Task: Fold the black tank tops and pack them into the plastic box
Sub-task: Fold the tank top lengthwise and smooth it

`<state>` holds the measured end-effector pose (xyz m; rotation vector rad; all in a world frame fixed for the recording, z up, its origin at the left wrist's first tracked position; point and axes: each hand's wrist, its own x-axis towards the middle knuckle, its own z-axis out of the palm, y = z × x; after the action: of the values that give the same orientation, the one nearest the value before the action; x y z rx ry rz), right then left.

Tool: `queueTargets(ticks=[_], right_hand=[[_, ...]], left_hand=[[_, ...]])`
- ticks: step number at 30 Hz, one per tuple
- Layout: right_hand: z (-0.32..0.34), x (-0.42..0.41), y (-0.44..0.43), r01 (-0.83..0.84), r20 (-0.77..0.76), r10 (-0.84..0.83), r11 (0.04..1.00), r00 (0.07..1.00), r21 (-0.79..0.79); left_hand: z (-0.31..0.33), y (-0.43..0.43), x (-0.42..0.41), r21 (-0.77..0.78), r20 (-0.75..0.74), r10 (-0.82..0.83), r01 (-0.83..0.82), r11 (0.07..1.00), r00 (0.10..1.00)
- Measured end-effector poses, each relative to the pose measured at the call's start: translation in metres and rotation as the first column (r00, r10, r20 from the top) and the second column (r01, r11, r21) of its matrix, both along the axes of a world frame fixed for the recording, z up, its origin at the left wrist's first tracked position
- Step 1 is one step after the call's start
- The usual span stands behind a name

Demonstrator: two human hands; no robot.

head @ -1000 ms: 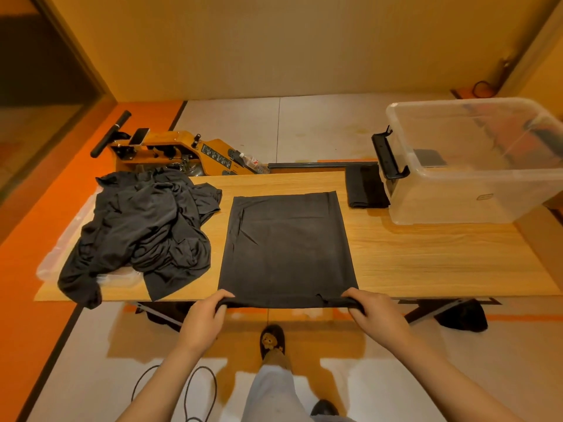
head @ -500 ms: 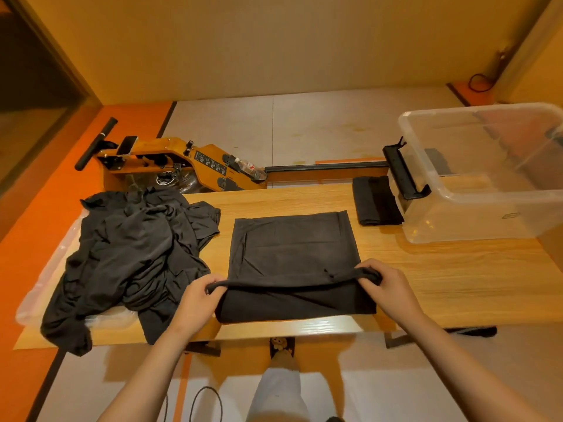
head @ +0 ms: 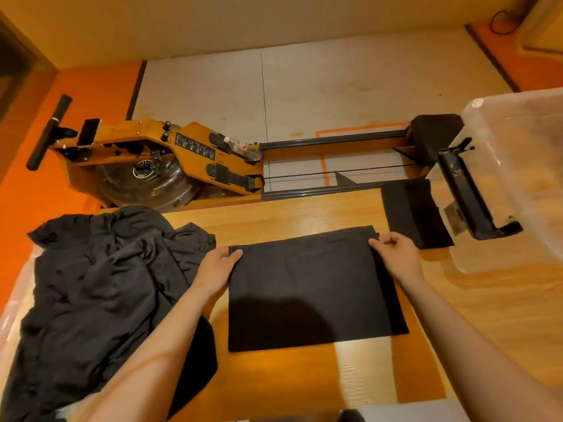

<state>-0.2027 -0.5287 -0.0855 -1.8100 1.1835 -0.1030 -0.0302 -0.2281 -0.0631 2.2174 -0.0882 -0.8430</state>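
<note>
A black tank top [head: 310, 290] lies folded in half as a flat rectangle in the middle of the wooden table [head: 475, 324]. My left hand [head: 217, 266] pinches its far left corner. My right hand [head: 394, 254] pinches its far right corner. Both hands rest at the far edge of the fold. A smaller folded black tank top [head: 414, 213] lies beyond my right hand, next to the clear plastic box [head: 518, 178] at the right, which has a black latch handle [head: 469, 193]. A heap of unfolded black tank tops [head: 100, 293] covers the table's left end.
An orange rowing machine [head: 152, 159] with a black rail stands on the floor behind the table. A plastic sheet [head: 12, 303] sticks out under the heap at the left edge. White and orange floor mats lie beyond.
Both hands carried the near edge of the tank top away from me and laid it on the far edge, folding it in half. The camera moved closer over the table.
</note>
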Motion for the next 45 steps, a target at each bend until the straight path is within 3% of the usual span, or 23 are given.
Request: queueTargets(ticks=[8,12,17,22,26,29,32,33,35,37,41,45], right_hand=[[0.008,-0.014,0.016,0.068,0.057,-0.063,0.993,0.996,-0.100],[0.006,-0.011,0.017,0.132,0.016,-0.131,0.983,0.991,-0.125],[0.013,-0.005,0.023,0.104,-0.017,-0.110,0.970,0.994,-0.219],[0.014,-0.007,0.025,0.207,-0.020,-0.210,0.973,0.978,-0.099],[0.017,-0.010,0.024,0.177,-0.031,-0.181,0.979,0.983,-0.101],[0.021,-0.028,0.032,0.103,-0.018,-0.114,0.945,0.993,-0.309],[0.016,-0.053,0.055,-0.112,-0.104,0.063,0.808,0.993,-0.579],[0.010,-0.059,0.065,-0.188,-0.135,0.133,0.769,0.982,-0.611],[-0.004,-0.070,0.089,-0.365,-0.236,0.279,0.686,0.931,-0.629],[-0.020,-0.082,0.107,-0.506,-0.346,0.369,0.653,0.863,-0.564],[-0.040,-0.120,0.117,-0.533,-0.412,0.360,0.706,0.837,-0.466],[-0.046,-0.148,0.123,-0.505,-0.381,0.346,0.711,0.857,-0.490]], left_hand=[[-0.005,-0.013,0.008,0.077,0.115,-0.027,0.018,0.997,0.993],[-0.009,-0.020,0.012,0.175,0.155,-0.158,0.130,0.976,0.975],[-0.005,-0.032,0.011,0.243,0.166,-0.188,0.144,0.959,0.968],[-0.015,-0.033,0.021,0.313,0.158,-0.245,0.187,0.931,0.957],[-0.008,-0.039,0.018,0.537,0.211,-0.303,0.149,0.830,0.929],[0.007,-0.048,0.003,0.547,0.446,-0.336,0.044,0.836,0.829],[0.008,-0.076,-0.030,0.422,0.561,-0.498,0.289,0.859,0.661],[0.005,-0.089,-0.044,0.387,0.550,-0.574,0.423,0.819,0.607],[-0.007,-0.113,-0.071,0.418,0.488,-0.760,0.650,0.635,0.429],[-0.022,-0.129,-0.086,0.461,0.425,-0.862,0.753,0.470,0.277],[-0.043,-0.143,-0.086,0.507,0.349,-0.908,0.768,0.392,0.232],[-0.039,-0.151,-0.092,0.532,0.458,-0.852,0.690,0.492,0.254]])
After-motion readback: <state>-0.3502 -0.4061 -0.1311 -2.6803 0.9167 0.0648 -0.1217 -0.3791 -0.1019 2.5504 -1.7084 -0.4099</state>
